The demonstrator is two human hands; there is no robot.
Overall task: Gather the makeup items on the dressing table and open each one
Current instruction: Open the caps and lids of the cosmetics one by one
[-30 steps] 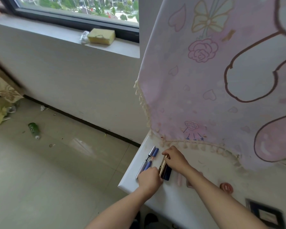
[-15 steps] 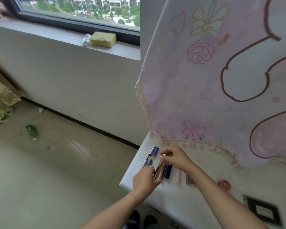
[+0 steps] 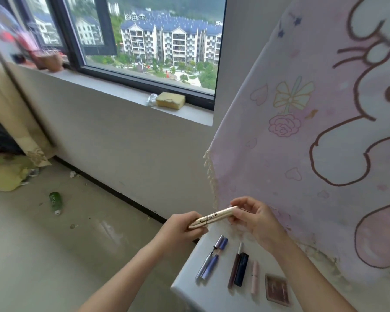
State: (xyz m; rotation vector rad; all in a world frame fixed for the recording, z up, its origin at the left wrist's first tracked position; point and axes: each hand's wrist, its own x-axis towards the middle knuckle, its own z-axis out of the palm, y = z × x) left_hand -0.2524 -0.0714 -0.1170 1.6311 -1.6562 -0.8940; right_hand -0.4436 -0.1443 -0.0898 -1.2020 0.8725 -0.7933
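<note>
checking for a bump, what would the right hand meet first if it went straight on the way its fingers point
The right hand pinches one end of the gold tube; straight on along it, it would probably meet the left hand gripping the other end.

One head-worn wide-angle camera looks forward and down from above the flat white dressing table (image 3: 212,293), close over its near corner, facing the dark-framed glass window (image 3: 149,64) beyond the table's left.
</note>
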